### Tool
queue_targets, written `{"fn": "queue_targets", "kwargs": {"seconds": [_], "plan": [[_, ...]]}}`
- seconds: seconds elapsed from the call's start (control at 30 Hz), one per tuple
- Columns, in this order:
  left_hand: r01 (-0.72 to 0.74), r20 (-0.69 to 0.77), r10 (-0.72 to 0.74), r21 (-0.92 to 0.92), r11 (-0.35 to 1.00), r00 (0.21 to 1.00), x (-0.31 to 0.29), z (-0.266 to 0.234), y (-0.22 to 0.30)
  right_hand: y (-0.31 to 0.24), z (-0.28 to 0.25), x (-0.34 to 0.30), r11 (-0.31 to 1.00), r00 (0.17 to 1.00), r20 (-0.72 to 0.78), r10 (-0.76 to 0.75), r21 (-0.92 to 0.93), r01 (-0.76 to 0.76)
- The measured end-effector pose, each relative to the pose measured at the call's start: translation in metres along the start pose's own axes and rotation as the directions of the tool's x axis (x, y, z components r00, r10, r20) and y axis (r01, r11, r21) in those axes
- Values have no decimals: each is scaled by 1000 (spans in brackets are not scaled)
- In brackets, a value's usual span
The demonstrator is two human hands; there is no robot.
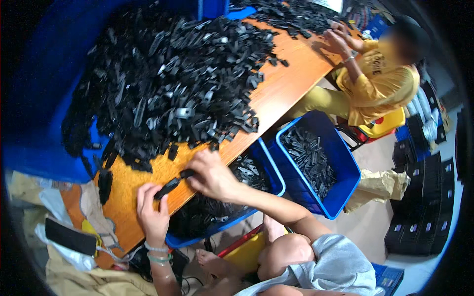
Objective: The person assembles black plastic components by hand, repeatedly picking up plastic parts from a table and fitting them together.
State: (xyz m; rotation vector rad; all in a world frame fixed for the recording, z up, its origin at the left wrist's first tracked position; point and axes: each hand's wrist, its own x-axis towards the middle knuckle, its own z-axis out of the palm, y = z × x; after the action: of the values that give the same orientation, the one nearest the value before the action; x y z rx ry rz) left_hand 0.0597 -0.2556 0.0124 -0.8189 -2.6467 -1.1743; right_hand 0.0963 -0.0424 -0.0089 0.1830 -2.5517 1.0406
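Note:
Just above the near part of the orange wooden table (pixel 131 197), my left hand (pixel 152 211) pinches a long black plastic part (pixel 168 188) between thumb and fingers. My right hand (pixel 213 176) is closed on a smaller black piece (pixel 187 173), close to the far end of that part. Whether the two pieces touch is hard to make out. Beyond my hands, a big heap of black plastic parts (pixel 163 93) covers much of the tabletop, with a few lighter grey ones among them.
Blue bins with black parts stand beside the table, one (pixel 276 177) under my right arm and another bin (pixel 348 170) farther right. A co-worker in yellow (pixel 377 89) sits at the far right, hands over the table. A dark phone (pixel 71 236) lies at the left.

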Motion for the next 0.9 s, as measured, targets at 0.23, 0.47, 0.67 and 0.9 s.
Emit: {"fn": "queue_targets", "kwargs": {"seconds": [0.23, 0.47, 0.67, 0.9], "plan": [[18, 67, -4, -207, 978, 998, 12, 7, -6, 2, -28, 5, 923, 980, 83, 182, 329, -199], [35, -25, -40, -176, 984, 999, 9, 5, -6, -6, -17, 14, 937, 972, 229, 59, 322, -133], [60, 13, -59, -162, 985, 998, 12, 6, -10, -1, -17, 11, 939, 971, 234, 51, 320, -126], [-4, 56, 14, -163, 987, 998, 17, 4, -2, -12, -11, 14, 979, 973, 232, -21, 200, -27]]}}
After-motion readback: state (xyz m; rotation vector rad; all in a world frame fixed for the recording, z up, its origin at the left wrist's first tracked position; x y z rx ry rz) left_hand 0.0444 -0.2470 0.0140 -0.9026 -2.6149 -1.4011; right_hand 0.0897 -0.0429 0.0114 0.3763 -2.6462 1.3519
